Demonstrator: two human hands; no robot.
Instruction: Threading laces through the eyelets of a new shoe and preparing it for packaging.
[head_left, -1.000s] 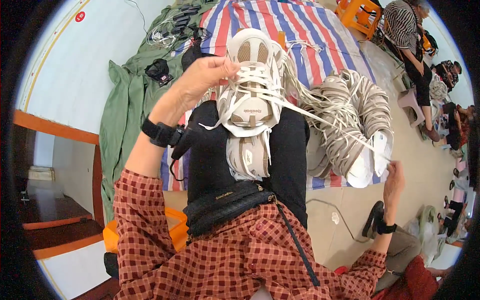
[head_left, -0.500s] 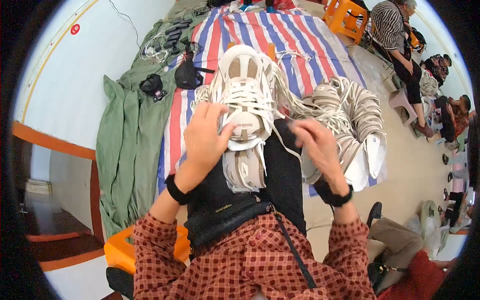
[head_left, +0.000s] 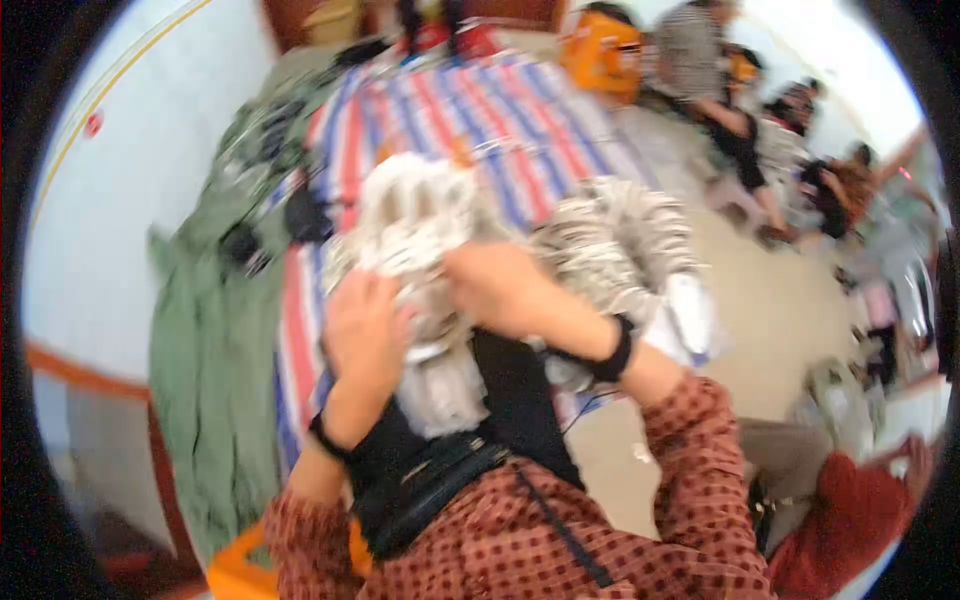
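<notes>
Nearest the camera, a red checked shirt (head_left: 600, 520) covers the chest and both forearms, with a black waist bag (head_left: 430, 485) strapped across the lap. The whole view is smeared by motion, so fine detail is lost.

Just beyond the bag, a pale sneaker (head_left: 420, 260) with white laces stands upright on the lap, toe pointing away. The left hand (head_left: 365, 335) presses against its left side, fingers laid together along the upper and curled onto it; a dark band sits at that wrist. The right hand (head_left: 500, 290) comes over the top of the sneaker from the right, its fingers bent down onto the lace area. Whether they pinch a lace or only press on it cannot be told through the blur. A black wristband (head_left: 612, 352) circles the right wrist.

Just right of the hands, a heap of pale sneakers (head_left: 620, 250) lies on the floor, touching the edge of a striped tarp (head_left: 520, 120) in red, white and blue that spreads farther out. A green cloth (head_left: 205, 350) lies along the tarp's left side, next to a white wall.

Farther off on the right, other people (head_left: 720, 90) sit on the floor near an orange crate (head_left: 600, 50).
</notes>
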